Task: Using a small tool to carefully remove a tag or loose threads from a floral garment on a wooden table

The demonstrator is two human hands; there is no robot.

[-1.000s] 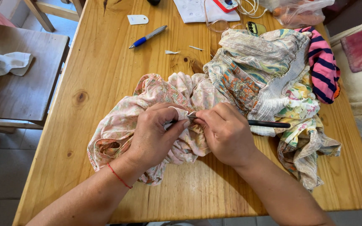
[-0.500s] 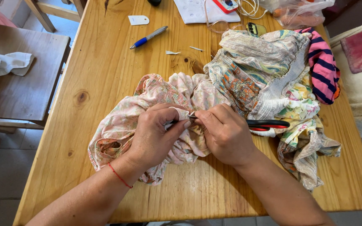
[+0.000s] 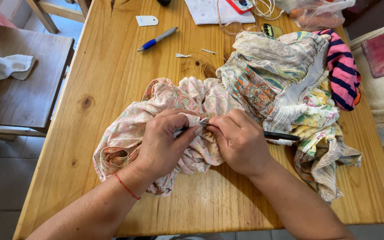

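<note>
That pink floral cloth (image 3: 156,111) looks light and floppy, so your left hand (image 3: 163,144) pinching the bunched edge while your right hand (image 3: 241,142) grips the scissors (image 3: 281,136) seems about right.

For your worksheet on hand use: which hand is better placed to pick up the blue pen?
Left, probably. The blue pen lies on the left hand's side; the right hand holds a black-handled tool.

Garment (image 3: 156,120) lies mid-counter (image 3: 112,66) under both hands, clothes pile (image 3: 290,84) to its right, pen (image 3: 158,39) behind.
</note>
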